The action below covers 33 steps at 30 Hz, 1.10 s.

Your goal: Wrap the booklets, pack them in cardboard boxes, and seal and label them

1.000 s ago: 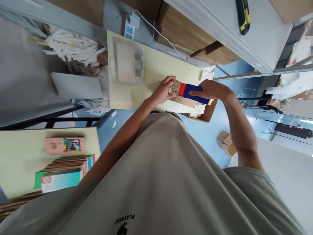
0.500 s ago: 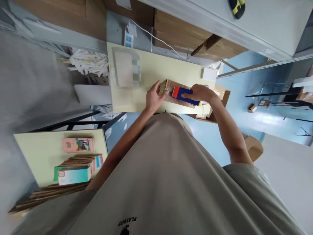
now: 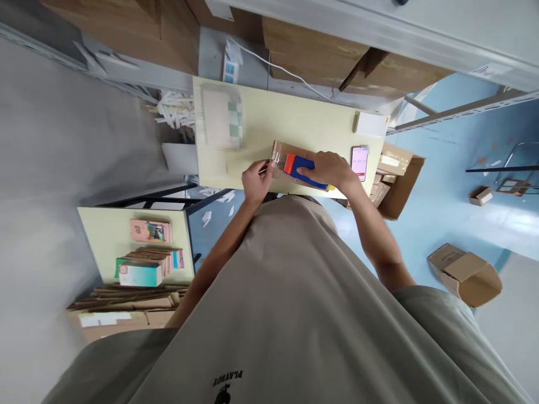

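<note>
A small flat brown cardboard box (image 3: 279,150) lies on the pale yellow table, with shiny clear tape at its left end. My left hand (image 3: 257,182) grips that end, thumb on the taped edge and fingers curled beside it. In my right hand (image 3: 330,170) is a blue tape dispenser (image 3: 309,173) with a red-orange front, held low over the cardboard. Its right end shows a bit of yellow, and my palm covers part of its body. Whether the dispenser presses on the box cannot be made out.
On the table (image 3: 295,120) are a clear plastic-wrapped pack (image 3: 221,118), a white box (image 3: 371,124) and a lit phone (image 3: 359,163). An open carton (image 3: 402,185) stands off the right edge. Left, a lower table (image 3: 95,230) bears booklets. A shelf (image 3: 379,42) overhangs the back.
The view has shifted. My right hand and the tape dispenser have moved left, nearer my left hand, uncovering the phone. Both hands keep hold.
</note>
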Tool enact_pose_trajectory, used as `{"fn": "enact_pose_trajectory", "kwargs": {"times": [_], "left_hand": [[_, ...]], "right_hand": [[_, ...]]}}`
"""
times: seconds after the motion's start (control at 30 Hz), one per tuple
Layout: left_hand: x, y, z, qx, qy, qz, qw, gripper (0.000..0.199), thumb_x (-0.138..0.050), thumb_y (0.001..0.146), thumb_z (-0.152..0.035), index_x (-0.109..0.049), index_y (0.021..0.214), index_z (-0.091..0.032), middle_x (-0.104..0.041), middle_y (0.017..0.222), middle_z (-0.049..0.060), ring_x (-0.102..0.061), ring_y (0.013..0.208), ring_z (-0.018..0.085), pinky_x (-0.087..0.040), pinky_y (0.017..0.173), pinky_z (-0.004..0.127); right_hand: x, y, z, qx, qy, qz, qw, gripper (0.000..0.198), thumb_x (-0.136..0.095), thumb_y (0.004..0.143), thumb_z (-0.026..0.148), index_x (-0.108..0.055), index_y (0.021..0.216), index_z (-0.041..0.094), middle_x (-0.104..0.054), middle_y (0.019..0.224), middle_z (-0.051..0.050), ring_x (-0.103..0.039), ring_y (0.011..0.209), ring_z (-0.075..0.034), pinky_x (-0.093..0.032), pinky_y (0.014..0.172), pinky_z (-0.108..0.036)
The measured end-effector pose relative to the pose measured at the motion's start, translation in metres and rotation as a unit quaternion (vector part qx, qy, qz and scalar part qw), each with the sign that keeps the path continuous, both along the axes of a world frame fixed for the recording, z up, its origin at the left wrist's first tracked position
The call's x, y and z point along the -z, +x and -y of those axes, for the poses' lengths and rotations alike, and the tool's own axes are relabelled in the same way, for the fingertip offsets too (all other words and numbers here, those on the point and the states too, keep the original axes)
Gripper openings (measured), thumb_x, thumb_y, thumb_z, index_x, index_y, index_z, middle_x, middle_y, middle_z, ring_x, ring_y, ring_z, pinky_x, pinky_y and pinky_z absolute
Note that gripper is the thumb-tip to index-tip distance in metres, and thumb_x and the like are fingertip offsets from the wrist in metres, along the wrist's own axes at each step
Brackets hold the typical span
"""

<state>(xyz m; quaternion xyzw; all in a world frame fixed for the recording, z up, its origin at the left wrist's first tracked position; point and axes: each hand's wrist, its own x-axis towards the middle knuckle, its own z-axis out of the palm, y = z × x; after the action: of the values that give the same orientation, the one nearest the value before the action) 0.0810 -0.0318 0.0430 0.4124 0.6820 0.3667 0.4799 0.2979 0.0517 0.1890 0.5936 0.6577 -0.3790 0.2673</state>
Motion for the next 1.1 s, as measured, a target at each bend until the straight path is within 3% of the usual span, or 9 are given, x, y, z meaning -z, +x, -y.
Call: {"fn": "enact_pose_trajectory", "kwargs": {"times": [0.2, 0.33, 0.47, 0.63, 0.8, 0.97, 1.1], "left_hand": [[-0.003, 0.004, 0.008, -0.006, 0.005, -0.071, 0.997, 0.025, -0.083, 0.106, -0.051, -0.086, 0.108, -0.026, -0.087, 0.111, 0.011, -0.082, 0.115, 0.029, -0.06, 0.094, 0.031], [0.005, 0.013, -0.007, -0.026, 0.037, -0.092, 0.995, 0.023, -0.09, 0.101, -0.049, -0.087, 0.104, -0.027, -0.085, 0.121, 0.013, -0.074, 0.134, 0.033, -0.06, 0.114, 0.039], [0.021, 0.024, -0.018, -0.06, 0.042, -0.103, 0.992, 0.026, -0.087, 0.105, -0.049, -0.09, 0.114, -0.025, -0.084, 0.116, 0.009, -0.079, 0.115, 0.027, -0.063, 0.109, 0.037], [0.037, 0.032, -0.027, -0.078, 0.081, -0.14, 0.984, 0.019, -0.086, 0.106, -0.038, -0.093, 0.114, -0.022, -0.082, 0.11, 0.008, -0.081, 0.109, 0.025, -0.065, 0.107, 0.038], [0.038, 0.033, -0.035, -0.087, 0.076, -0.116, 0.986, 0.03, -0.083, 0.108, -0.052, -0.093, 0.11, -0.023, -0.076, 0.1, 0.007, -0.078, 0.103, 0.024, -0.067, 0.099, 0.038], [0.03, 0.022, -0.043, -0.103, 0.085, -0.168, 0.977, 0.029, -0.08, 0.11, -0.049, -0.093, 0.109, -0.023, -0.073, 0.095, 0.004, -0.076, 0.1, 0.021, -0.065, 0.103, 0.036], [0.028, 0.013, -0.043, -0.104, 0.087, -0.224, 0.965, 0.02, -0.079, 0.111, -0.036, -0.093, 0.106, -0.023, -0.072, 0.091, 0.002, -0.075, 0.096, 0.02, -0.063, 0.103, 0.035]], "right_hand": [[-0.011, -0.009, 0.001, -0.004, -0.003, 0.001, 1.0, 0.059, -0.062, 0.112, 0.058, -0.077, 0.147, 0.012, -0.082, 0.136, -0.028, -0.076, 0.129, -0.045, -0.058, 0.105, -0.05], [-0.013, -0.008, -0.001, -0.005, 0.005, -0.009, 1.0, 0.067, -0.064, 0.11, 0.069, -0.077, 0.145, 0.013, -0.082, 0.133, -0.03, -0.075, 0.127, -0.046, -0.058, 0.104, -0.051], [-0.007, -0.001, -0.004, 0.001, 0.019, -0.018, 1.0, 0.065, -0.062, 0.112, 0.065, -0.075, 0.147, 0.012, -0.083, 0.13, -0.028, -0.076, 0.127, -0.045, -0.059, 0.105, -0.052], [-0.002, 0.001, -0.006, 0.02, 0.031, -0.019, 0.999, 0.061, -0.065, 0.112, 0.061, -0.077, 0.145, 0.01, -0.083, 0.132, -0.027, -0.078, 0.128, -0.044, -0.062, 0.106, -0.051], [-0.007, 0.004, -0.002, 0.034, 0.015, -0.045, 0.998, 0.056, -0.065, 0.112, 0.056, -0.077, 0.142, 0.011, -0.084, 0.131, -0.026, -0.079, 0.126, -0.043, -0.062, 0.103, -0.049], [-0.021, 0.049, 0.016, 0.051, 0.014, -0.066, 0.996, 0.052, -0.064, 0.111, 0.064, -0.081, 0.117, 0.015, -0.083, 0.103, -0.019, -0.079, 0.104, -0.037, -0.058, 0.088, -0.042], [-0.039, 0.112, 0.035, 0.089, -0.06, -0.057, 0.993, 0.062, -0.066, 0.107, 0.077, -0.075, 0.084, 0.02, -0.076, 0.077, -0.014, -0.073, 0.077, -0.029, -0.051, 0.073, -0.041]]}}
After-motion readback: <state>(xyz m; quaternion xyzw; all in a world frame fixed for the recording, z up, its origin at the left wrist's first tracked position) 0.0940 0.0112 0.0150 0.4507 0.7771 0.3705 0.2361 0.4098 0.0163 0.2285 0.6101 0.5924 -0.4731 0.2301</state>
